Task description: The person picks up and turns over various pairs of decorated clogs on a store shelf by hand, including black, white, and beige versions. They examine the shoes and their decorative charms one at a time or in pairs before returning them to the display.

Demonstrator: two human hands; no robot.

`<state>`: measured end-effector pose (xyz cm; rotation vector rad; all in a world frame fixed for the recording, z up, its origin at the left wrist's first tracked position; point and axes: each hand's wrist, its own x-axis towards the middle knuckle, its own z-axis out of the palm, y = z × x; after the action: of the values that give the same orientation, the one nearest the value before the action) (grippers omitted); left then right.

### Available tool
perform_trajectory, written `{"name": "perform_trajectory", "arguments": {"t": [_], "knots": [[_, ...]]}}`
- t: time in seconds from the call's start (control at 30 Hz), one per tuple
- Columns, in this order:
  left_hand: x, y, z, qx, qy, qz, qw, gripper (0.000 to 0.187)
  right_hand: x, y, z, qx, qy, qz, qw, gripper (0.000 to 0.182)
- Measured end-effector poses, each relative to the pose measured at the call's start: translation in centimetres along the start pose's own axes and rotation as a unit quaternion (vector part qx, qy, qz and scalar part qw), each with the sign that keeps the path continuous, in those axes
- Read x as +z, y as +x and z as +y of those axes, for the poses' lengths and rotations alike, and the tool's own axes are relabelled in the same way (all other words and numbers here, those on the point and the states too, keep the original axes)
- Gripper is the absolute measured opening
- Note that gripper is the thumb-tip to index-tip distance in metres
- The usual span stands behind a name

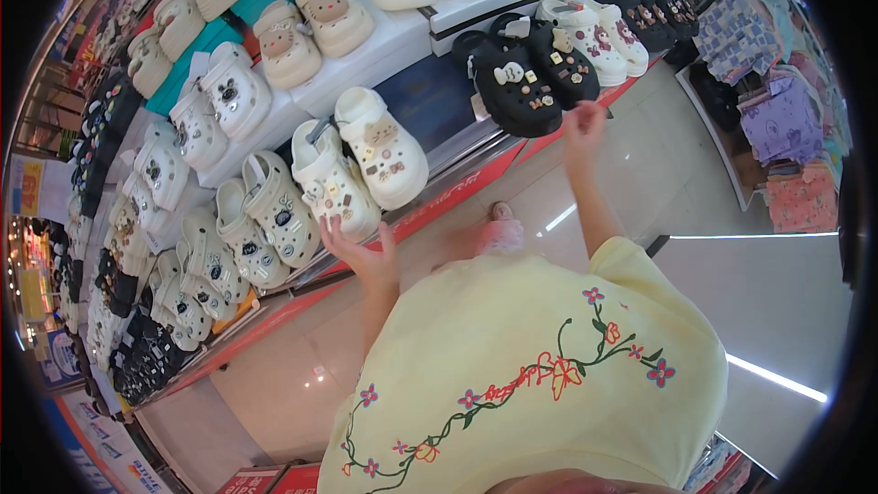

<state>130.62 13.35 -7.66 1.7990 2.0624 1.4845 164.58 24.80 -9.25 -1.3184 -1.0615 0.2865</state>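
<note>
My left hand [364,254] is open, with its fingers and thumb spread at the toe of a white clog [331,185] decorated with small charms. Beside that clog stands its mate, another white clog [382,148] with a cat-face charm. My right hand [585,123], a little blurred, is raised by the toe of a black clog [574,69], its fingers loosely bent and apart. A second black clog [514,87] with charms stands to the left of it. Between the white and black pairs lies a dark blue surface [425,96].
Rows of clogs cover the tiered display, including cream clogs [285,44] on white boxes and grey-white clogs [279,210] at the front left. A red strip [457,185] runs along its front edge. Folded clothes [785,119] hang at the right. Tiled floor [640,160] lies between.
</note>
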Motion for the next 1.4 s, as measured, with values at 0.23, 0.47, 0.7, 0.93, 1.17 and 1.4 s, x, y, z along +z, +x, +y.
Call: {"name": "perform_trajectory", "arguments": {"t": [0.23, 0.47, 0.7, 0.93, 1.17, 1.4], "knots": [[13.2, 1.1, 8.8, -0.151, -0.350, -0.261, 0.887, 0.030, -3.2, 10.2, 5.4, 0.510, 0.137, -0.036, 0.848, 0.049], [21.7, 1.9, 14.7, -0.514, -0.345, -0.470, 0.629, 0.055, -6.0, 14.5, 7.8, 0.588, 0.202, -0.308, 0.720, 0.058], [23.4, 1.5, 14.7, -0.609, -0.617, -0.232, 0.442, 0.056, -3.8, 15.4, 7.2, 0.606, 0.218, -0.303, 0.702, 0.054], [25.1, 0.6, 13.8, -0.612, -0.618, -0.168, 0.464, 0.051, -4.0, 14.4, 7.7, 0.575, 0.198, -0.324, 0.725, 0.050], [17.2, 0.6, 13.3, -0.612, -0.517, -0.069, 0.595, 0.053, -0.9, 8.8, 2.7, 0.590, 0.245, -0.392, 0.662, 0.047], [15.1, -0.2, 9.3, -0.609, -0.477, -0.051, 0.631, 0.051, 2.5, 6.0, 1.6, 0.557, 0.223, -0.433, 0.673, 0.047]]}}
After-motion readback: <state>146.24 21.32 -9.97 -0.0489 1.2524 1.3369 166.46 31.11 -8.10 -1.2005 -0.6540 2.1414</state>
